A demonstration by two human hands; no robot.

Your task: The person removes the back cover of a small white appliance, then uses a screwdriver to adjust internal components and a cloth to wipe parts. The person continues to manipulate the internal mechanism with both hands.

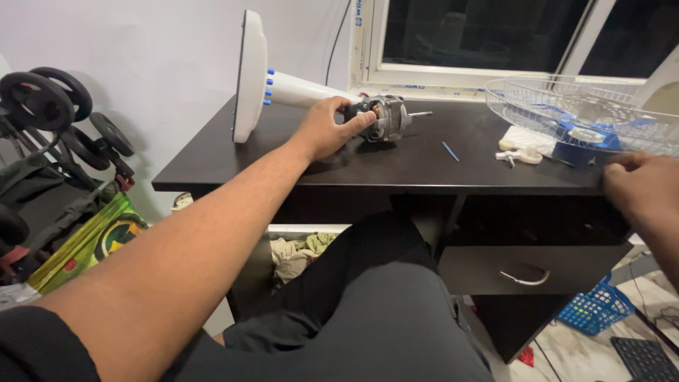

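A white table fan body (pixel 283 86) lies on its side on the dark desk (pixel 396 166), round base to the left. Its bare motor (pixel 385 117) with a metal shaft points right. My left hand (pixel 327 129) grips the fan's neck just behind the motor. My right hand (pixel 640 189) rests at the desk's front right edge, fingers curled, nothing visibly in it. A white wire fan guard (pixel 566 99) with blue blades under it lies at the far right. Near it are a white plastic knob (pixel 520 155) and a thin blue stick (pixel 450 151).
A window sits behind the desk. A stroller with black wheels (pixel 56 113) and a green bag (pixel 92 240) stand at the left. The desk drawer has a metal handle (pixel 525 277); a blue basket (pixel 594 308) and a keyboard (pixel 647 357) lie on the floor at right.
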